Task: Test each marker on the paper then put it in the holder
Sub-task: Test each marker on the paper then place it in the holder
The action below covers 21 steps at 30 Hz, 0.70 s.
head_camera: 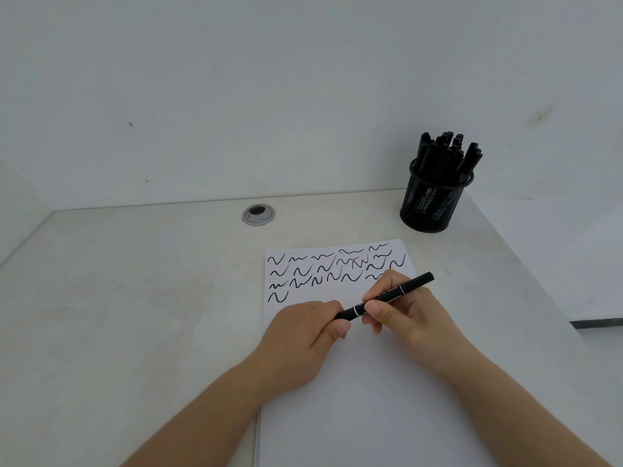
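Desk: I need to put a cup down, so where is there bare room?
Bare desk lies left of the paper, below the round cable hole. Crowded: the right corner with the marker-filled holder, and the paper where both hands hold a marker.
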Tool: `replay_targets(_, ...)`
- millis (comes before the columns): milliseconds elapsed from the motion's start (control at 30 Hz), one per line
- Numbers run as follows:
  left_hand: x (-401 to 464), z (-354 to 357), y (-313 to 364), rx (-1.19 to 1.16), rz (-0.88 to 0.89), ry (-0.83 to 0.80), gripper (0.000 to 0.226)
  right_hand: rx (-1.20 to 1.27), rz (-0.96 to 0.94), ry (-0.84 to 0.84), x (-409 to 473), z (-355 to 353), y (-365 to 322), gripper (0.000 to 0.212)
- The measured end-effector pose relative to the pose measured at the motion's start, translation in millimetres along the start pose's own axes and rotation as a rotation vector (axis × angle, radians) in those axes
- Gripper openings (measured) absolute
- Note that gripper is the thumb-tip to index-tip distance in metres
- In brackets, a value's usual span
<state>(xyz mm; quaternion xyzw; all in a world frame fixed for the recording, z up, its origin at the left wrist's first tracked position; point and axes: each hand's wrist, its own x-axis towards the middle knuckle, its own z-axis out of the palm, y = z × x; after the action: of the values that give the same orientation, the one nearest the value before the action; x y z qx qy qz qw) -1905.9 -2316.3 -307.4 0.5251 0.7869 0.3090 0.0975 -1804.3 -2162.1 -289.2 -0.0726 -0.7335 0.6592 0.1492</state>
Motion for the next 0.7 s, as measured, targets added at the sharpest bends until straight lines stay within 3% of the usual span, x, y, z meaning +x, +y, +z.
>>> replay_targets(100,1.5,0.9,0.3,-0.017,-0.028,0.033,0.038,-0.017,-0.001,0.03,2.9,-1.4,0.9,0.016)
replay_targets(200,1.0,1.9,3.2,-0.122,-0.064,0.118,0.021,0.025,0.001,0.085,5.9,-4.5,0.2,0.011)
replay_targets(267,2.4,-0.1,5.9,-0.282,-0.14,0.189,0.007,0.115,0.018,0.114,6.6,-8.0,-0.2,0.007)
replay_targets(367,10.0,-10.7,5.9,-0.571,-0.267,0.318,0.017,0.245,0.049,0.221,7.5,-19.9,-2.0,0.019)
replay_targets(500,23.3,-27.4,9.8,-0.603,-0.279,0.403,0.031,-0.108,0.01,0.205,3.8,-31.5,-11.6,0.027)
replay_targets(567,33.9,-30.9,20.5,-0.518,-0.22,0.356,0.025,-0.343,-0.029,0.175,2.5,-33.6,-19.0,0.025)
replay_targets(700,63.5,-30.9,49.5,-0.299,-0.122,0.239,0.012,-0.969,-0.306,0.144,5.7,-45.7,-33.8,0.012)
